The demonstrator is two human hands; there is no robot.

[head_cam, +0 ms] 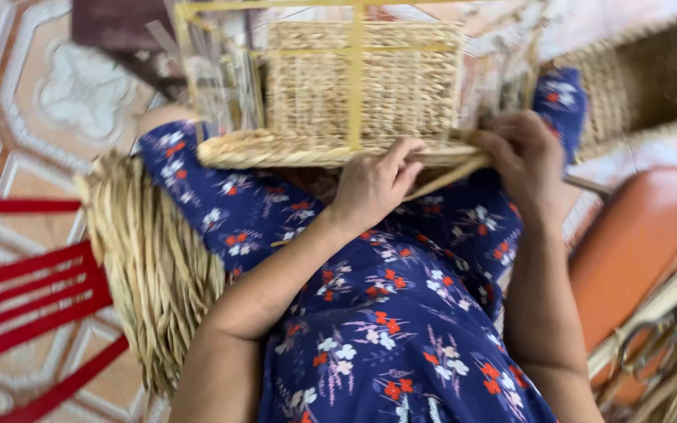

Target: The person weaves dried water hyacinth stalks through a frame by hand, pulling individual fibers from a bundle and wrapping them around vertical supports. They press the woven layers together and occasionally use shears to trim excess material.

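Observation:
A half-woven straw basket (366,86) on a yellow frame (354,78) rests on my lap, over blue flowered cloth. My left hand (374,184) presses on the basket's braided lower rim, fingers curled around a straw strand (452,174). My right hand (523,160) grips the right end of the same rim and the strand there. The image is blurred, so the fingertips are hard to make out.
A bundle of loose straw (154,262) hangs over my left knee. A red slatted stool (29,301) stands at the left on patterned floor tiles. An orange seat (636,243) is at the right, and another woven basket (636,78) sits behind it.

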